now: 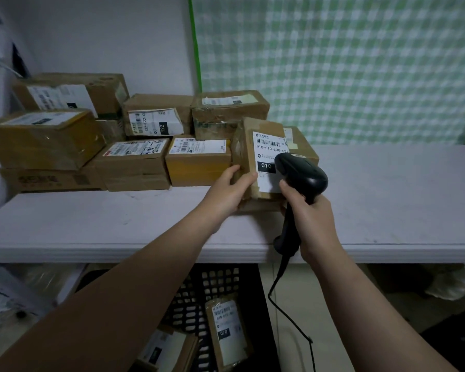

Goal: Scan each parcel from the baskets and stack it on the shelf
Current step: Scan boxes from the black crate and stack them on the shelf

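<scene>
My left hand grips the lower left corner of a brown parcel with a white label marked 010, held tilted above the white shelf. My right hand grips the handle of a black corded barcode scanner; its head points at the parcel's label from close range. Several taped cardboard parcels are stacked at the shelf's back left. Below the shelf, a black mesh basket holds two more parcels; one has a label marked 070.
A green checked curtain hangs behind the shelf's right half, where the surface is bare. The scanner's cable dangles over the shelf's front edge. Plastic-wrapped items lie at lower left.
</scene>
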Available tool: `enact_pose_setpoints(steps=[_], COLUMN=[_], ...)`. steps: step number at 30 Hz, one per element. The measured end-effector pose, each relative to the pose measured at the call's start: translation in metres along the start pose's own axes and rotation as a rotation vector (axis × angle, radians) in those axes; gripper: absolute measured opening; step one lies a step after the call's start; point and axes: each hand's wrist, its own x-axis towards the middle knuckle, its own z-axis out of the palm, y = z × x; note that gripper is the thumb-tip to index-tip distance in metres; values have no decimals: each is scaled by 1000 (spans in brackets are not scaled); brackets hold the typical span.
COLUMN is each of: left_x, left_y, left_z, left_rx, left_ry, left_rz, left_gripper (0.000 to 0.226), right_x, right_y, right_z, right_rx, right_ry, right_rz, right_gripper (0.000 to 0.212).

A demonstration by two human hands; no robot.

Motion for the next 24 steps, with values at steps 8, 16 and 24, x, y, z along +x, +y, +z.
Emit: enact_pose_setpoints(steps=[8, 16, 24], left_x=[-7, 3, 0], left_y=[0, -2, -7], left_z=[11, 10, 4], left_rx=[71, -36, 1102], left_ry=[49, 10, 45], left_rz=[1, -197, 538], left_gripper=[73, 52, 57], right_x=[1, -1, 11], right_y=[-5, -6, -3], right_z=[-1, -2, 6], right_rx=[-6, -30, 135], right_ry=[83, 48, 26], right_rz=[20, 5, 120], right_gripper=[11, 12, 22])
